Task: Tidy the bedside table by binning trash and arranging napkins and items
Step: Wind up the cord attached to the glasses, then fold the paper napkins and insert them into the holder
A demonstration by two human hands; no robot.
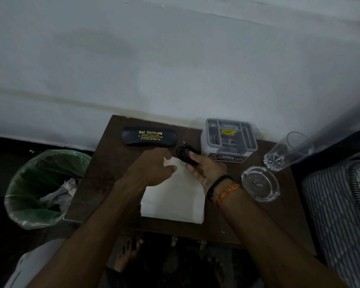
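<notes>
We see the right hand [206, 169] curled around a small black object [187, 155], held just above the far end of the napkin stack [173, 198] on the bedside table [104, 173]. Left hand [152, 169] pinches the top napkin's far corner, lifted a bit. Stack's long axis runs toward us; both hands sit at its far end, left nearer the bin [40, 190], which lies well off left of the table. Spectacle case [149, 136] sits behind the left hand, likely next spot for the black object
</notes>
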